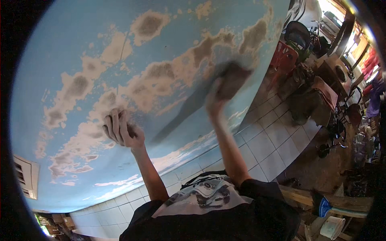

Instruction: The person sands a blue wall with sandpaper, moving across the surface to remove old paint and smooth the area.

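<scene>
A light-blue surface (177, 30) fills much of the view, marked with pale tan patches that have dark grey centres. My left hand (124, 128), dusty grey, rests against it with fingers curled and pressed together; anything inside is hidden. To the right, my right hand (215, 100) is blurred by motion. It grips a dark flat sanding pad (235, 81), which lies over the patched area and casts a long shadow down to the left.
Pale floor tiles (267, 136) run below the surface. At the right are a red plastic chair (284, 56), a cloth-covered pile (313, 102) and assorted clutter. A blue-bristled brush (323, 207) and a white container (333, 227) are at lower right; a white vented panel (30, 176) is at left.
</scene>
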### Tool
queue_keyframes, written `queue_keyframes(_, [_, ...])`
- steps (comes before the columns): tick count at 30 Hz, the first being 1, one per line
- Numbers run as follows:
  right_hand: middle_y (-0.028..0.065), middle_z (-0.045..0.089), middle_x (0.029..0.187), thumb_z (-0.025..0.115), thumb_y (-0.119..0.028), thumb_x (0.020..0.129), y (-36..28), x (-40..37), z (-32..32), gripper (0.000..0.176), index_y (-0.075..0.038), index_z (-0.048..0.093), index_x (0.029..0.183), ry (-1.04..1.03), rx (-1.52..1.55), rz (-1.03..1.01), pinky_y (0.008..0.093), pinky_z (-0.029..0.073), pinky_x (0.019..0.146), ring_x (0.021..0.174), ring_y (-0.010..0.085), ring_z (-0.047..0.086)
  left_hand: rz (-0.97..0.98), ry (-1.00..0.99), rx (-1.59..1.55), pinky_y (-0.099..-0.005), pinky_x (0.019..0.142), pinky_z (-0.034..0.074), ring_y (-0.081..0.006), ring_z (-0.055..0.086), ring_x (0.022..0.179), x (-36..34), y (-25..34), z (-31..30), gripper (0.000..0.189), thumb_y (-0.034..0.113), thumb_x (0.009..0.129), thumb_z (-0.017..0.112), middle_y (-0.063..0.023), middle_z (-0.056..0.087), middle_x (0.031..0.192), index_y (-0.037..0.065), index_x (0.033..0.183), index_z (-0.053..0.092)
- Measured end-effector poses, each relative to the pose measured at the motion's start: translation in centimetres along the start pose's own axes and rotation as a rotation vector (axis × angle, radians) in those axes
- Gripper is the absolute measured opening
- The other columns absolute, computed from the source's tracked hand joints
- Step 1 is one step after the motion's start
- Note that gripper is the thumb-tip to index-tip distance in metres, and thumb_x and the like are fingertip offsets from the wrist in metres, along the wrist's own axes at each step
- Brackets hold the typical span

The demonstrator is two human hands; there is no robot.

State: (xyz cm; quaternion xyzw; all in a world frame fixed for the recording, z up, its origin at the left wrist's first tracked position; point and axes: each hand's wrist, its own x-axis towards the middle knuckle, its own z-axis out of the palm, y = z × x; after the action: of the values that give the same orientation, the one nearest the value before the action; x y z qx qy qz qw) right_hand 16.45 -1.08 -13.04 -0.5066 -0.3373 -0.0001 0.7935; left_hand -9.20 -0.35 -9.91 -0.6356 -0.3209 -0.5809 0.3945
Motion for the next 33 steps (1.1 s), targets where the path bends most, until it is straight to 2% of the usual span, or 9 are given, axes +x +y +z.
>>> queue_keyframes(5, [0.0197, 0.024, 0.15, 0.035, -0.03, 0.1, 3.4, -5.5, 1.8, 0.058, 0.005, 0.021, 0.144, -0.115, -0.433, -0.69, 0.0408, 0.011, 0.115, 0.139, 0.0321, 0.022, -0.131, 0.044, -0.102, -0.0519, 0.11, 0.025, -0.0325, 0.048, 0.124, 2.3, 3.2, -0.1, 0.029, 0.009, 0.087, 0.044, -0.0123, 0.059, 0.123, 0.007, 0.11, 0.063])
queue_keyframes(11, [0.0249, 0.021, 0.15, 0.037, -0.03, 0.095, 0.6, 1.3, 0.4, 0.058, 0.003, 0.029, 0.142, -0.113, 0.214, 0.339, 0.0586, 0.0, 0.112, 0.139, 0.0471, 0.012, -0.058, -0.006, -0.211, -0.0528, 0.11, 0.025, -0.0333, 0.048, 0.124, 3.3, 5.5, 1.2, 0.029, 0.011, 0.091, 0.045, -0.015, 0.057, 0.125, 0.002, 0.114, 0.061])
queue_keyframes(13, [0.024, 0.029, 0.147, 0.038, -0.032, 0.096, 1.5, -1.1, 1.2, 0.055, 0.001, 0.035, 0.139, 0.017, -0.414, -0.512, 0.0541, 0.007, 0.114, 0.137, 0.0429, 0.023, -0.011, -0.04, -0.239, -0.0522, 0.11, 0.025, -0.033, 0.047, 0.125, 3.9, 6.8, 2.0, 0.029, 0.009, 0.09, 0.046, -0.0139, 0.057, 0.125, 0.003, 0.114, 0.061])
queue_keyframes(17, [0.0202, 0.031, 0.147, 0.04, -0.035, 0.098, 1.4, -3.5, 0.5, 0.053, -0.001, 0.037, 0.139, -0.142, -0.6, -0.632, 0.0472, 0.015, 0.114, 0.134, 0.033, 0.033, 0.15, -0.117, -0.24, -0.0507, 0.109, 0.028, -0.0299, 0.05, 0.123, 4.3, 7.4, 3.9, 0.029, 0.009, 0.089, 0.047, -0.0093, 0.059, 0.123, 0.008, 0.114, 0.063])
queue_keyframes(22, [0.0193, 0.032, 0.146, 0.038, -0.038, 0.099, 2.6, 4.0, -2.2, 0.054, -0.001, 0.037, 0.139, 0.051, 0.086, 0.567, 0.0415, 0.018, 0.113, 0.132, 0.0254, 0.036, 0.139, -0.093, -0.299, -0.0501, 0.107, 0.031, -0.0279, 0.053, 0.12, 4.0, 7.1, 4.3, 0.028, 0.007, 0.088, 0.047, -0.0079, 0.061, 0.121, 0.01, 0.109, 0.066])
queue_keyframes(26, [0.0151, 0.045, 0.121, 0.039, -0.013, 0.098, 3.7, 0.0, -1.8, 0.035, 0.005, 0.04, 0.128, 0.135, -0.609, -0.51, 0.0471, 0.03, 0.098, 0.111, 0.025, 0.045, 0.085, -0.075, -0.291, -0.0435, 0.111, 0.03, -0.0203, 0.056, 0.118, 4.1, 7.4, 4.5, 0.043, -0.005, 0.07, 0.047, -0.0013, 0.066, 0.114, 0.014, 0.101, 0.068])
queue_keyframes(29, [0.0195, 0.029, 0.147, 0.037, -0.029, 0.096, 0.3, -0.9, -2.6, 0.05, -0.003, 0.032, 0.138, -0.632, -0.72, 0.235, 0.0515, 0.002, 0.114, 0.14, 0.0361, 0.017, 0.078, -0.066, -0.27, -0.0437, 0.11, 0.031, -0.0198, 0.054, 0.119, 4.0, 7.5, 4.5, 0.041, -0.004, 0.07, 0.048, -0.0013, 0.066, 0.114, 0.014, 0.101, 0.068])
queue_keyframes(30, [0.0186, 0.032, 0.145, 0.038, -0.031, 0.097, 4.1, -1.8, -2.7, 0.049, -0.004, 0.03, 0.137, -0.183, -0.819, -0.368, 0.0466, 0.0, 0.115, 0.14, 0.0336, 0.017, 0.066, -0.066, -0.241, -0.0437, 0.11, 0.031, -0.0197, 0.054, 0.12, 4.0, 7.5, 4.5, 0.04, -0.004, 0.071, 0.048, -0.0013, 0.066, 0.114, 0.014, 0.101, 0.068])
queue_keyframes(33, [0.0161, 0.028, 0.149, 0.04, -0.032, 0.097, 9.1, 3.9, -2.8, 0.053, -0.004, 0.028, 0.141, 0.021, 0.298, 0.089, 0.0443, -0.002, 0.115, 0.142, 0.0315, 0.013, 0.075, -0.051, -0.259, -0.0442, 0.109, 0.032, -0.0206, 0.054, 0.119, 3.9, 7.5, 4.6, 0.04, -0.005, 0.071, 0.048, -0.0024, 0.066, 0.113, 0.014, 0.099, 0.069])
